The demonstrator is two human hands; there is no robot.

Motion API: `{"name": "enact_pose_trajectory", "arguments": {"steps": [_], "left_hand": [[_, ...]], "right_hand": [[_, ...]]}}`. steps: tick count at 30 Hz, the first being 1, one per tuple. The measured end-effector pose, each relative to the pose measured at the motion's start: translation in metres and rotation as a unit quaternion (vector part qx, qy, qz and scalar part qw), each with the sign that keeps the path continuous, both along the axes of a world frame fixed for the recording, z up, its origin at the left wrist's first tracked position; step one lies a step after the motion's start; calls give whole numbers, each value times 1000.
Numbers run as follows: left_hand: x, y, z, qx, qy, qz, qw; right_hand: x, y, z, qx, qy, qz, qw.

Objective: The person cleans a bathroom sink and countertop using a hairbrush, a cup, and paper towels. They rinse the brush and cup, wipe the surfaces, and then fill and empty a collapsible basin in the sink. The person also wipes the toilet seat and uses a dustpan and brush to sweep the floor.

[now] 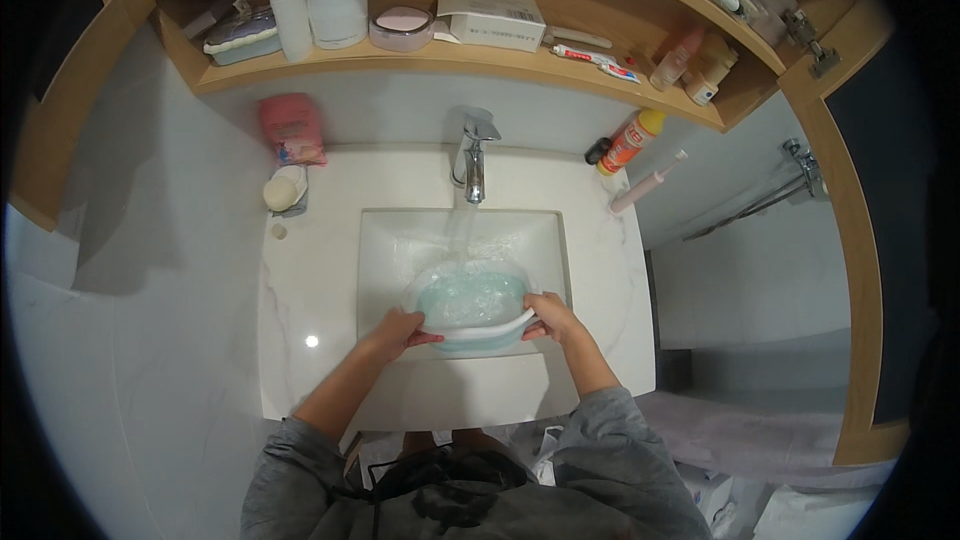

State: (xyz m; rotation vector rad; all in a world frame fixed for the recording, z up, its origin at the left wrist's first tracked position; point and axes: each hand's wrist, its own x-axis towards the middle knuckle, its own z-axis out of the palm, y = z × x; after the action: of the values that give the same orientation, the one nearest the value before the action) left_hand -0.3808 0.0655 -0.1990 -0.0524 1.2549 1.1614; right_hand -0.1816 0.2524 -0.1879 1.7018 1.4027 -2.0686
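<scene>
A teal basin with a white rim is in the rectangular white sink, under the chrome faucet. Water runs from the spout and splashes in the basin. My left hand grips the rim at the near left, thumb on top and fingers beneath. On the near right side of the rim, my right hand holds on in a similar way. The basin's underside is hidden.
A pink pouch and a round pale puff or soap are at the counter's left. At its right stand an orange spray can and a pink electric toothbrush. An open wooden cabinet with toiletries hangs above.
</scene>
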Motion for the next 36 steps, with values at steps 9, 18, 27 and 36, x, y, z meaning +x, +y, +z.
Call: {"name": "enact_pose_trajectory", "arguments": {"steps": [9,18,27,36], "left_hand": [[-7,6,71,10,409,-302,861],[-25,15,70,48,580,-349,734],[-35,48,50,64,224,-308,922],[-29,57,82,69,306,-251,916]], "right_hand": [[9,-1,2,-79,35,3,996],[-6,12,47,34,-43,61,997],[11,28,58,414,257,157,859],[44,-10,120,385,144,49,910]]}}
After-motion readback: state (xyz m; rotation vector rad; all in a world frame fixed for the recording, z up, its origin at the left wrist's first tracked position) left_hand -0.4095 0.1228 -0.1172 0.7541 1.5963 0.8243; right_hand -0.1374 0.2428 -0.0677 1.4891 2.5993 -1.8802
